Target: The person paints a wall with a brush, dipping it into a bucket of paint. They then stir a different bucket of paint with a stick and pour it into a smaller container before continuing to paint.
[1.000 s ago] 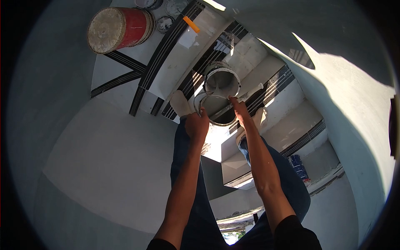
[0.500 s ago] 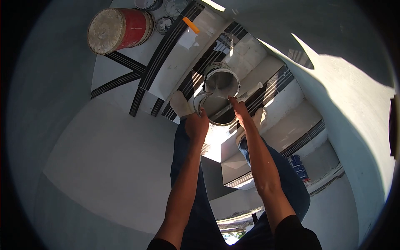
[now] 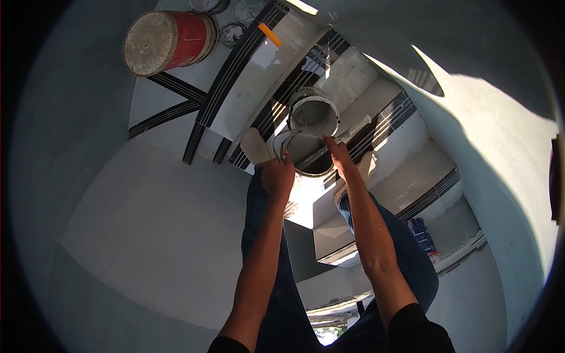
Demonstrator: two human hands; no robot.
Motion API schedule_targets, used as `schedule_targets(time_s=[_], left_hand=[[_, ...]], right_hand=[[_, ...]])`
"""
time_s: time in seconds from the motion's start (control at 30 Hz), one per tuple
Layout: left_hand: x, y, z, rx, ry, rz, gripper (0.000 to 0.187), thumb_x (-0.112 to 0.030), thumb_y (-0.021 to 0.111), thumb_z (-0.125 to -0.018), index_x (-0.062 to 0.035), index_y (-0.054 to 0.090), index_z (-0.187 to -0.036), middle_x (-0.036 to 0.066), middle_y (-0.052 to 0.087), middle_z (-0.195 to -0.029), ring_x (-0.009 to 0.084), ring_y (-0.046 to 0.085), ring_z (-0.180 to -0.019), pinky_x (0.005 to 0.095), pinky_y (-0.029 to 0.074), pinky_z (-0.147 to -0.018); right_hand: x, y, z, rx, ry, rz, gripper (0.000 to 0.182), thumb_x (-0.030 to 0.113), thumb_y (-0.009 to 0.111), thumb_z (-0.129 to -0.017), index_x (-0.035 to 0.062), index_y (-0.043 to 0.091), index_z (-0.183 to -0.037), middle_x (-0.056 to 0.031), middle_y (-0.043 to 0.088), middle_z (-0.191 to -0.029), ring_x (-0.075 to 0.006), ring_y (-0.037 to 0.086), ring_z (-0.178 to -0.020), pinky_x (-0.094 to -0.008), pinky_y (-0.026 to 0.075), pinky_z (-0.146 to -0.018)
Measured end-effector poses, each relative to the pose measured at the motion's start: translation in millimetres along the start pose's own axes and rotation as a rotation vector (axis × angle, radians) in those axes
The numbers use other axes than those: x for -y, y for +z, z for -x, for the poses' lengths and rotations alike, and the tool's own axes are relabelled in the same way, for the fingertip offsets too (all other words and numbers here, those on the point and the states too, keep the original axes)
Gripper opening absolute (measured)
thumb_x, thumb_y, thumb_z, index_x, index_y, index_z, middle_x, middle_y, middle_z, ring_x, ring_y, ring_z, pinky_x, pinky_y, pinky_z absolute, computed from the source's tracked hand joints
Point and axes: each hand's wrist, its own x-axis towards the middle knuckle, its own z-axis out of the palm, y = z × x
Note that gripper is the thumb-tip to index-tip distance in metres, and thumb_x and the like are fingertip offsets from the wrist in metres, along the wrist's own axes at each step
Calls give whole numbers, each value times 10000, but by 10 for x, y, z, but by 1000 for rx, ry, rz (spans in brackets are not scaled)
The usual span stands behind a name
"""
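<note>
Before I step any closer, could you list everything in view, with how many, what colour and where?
Red bucket: one, red with pale end, upper left
Small containers: about three, whitish and dark, top left
Tool handle: one, orange, top centre
Far bucket: one, greyish-white, beyond held bucket
Held bucket: one, grey, between hands
Stick: one, whitish, beside right hand
Container: one, mostly blue, lower right
Steps: several, pale with black bands, centre
Walls: at least two, grey, both sides
Shoes: two, pale, flanking held bucket
Trouser legs: two, blue, below
Sleeves: two, black, bottom
Left hand: one, bare, left rim
Right hand: one, bare, right rim

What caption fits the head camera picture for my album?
Left hand and right hand gripping a bucket, its mouth near a second bucket.
</note>
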Motion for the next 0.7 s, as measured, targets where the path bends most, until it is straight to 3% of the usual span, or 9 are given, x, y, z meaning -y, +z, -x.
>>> schedule_targets(time_s=[0.23, 0.53, 0.63, 0.7], left_hand=[[-14, -17, -12, 30, -41, -36, 553, -463, 506, -954, 20, 710, -779, 242, 697, -808, 420, 695, -824, 508, 551, -743], [-2, -13, -39, 41, -36, -27, 555, -466, 508, -952, 21, 713, -783, 249, 696, -816, 423, 693, -828, 509, 547, -742], [17, -7, -69, 82, -62, 3, 580, -503, 513, -940, 39, 697, -850, 283, 689, -867, 453, 676, -875, 523, 533, -787], [16, -20, -80, 103, -76, 16, 598, -521, 515, -935, 49, 690, -887, 300, 686, -893, 467, 668, -900, 529, 527, -812]], right_hand=[[20, -4, 0, 10, 24, 25, 502, 481, 600, -884, 12, 672, -1048, -70, 607, -837, -179, 543, -798, -347, 431, -763], [-85, -2, -99, -15, -5, 32, 669, 509, 611, -863, -95, 611, -1150, -108, 611, -832, -204, 570, -756, -377, 453, -713], [-44, -18, -93, 20, 116, -21, 545, 453, 630, -881, -6, 648, -1174, -117, 646, -1164, -210, 554, -1080, -318, 371, -992], [-25, -18, -92, 33, 122, -11, 575, 461, 632, -876, -21, 639, -1190, -134, 641, -1180, -219, 553, -1091, -322, 372, -993]])
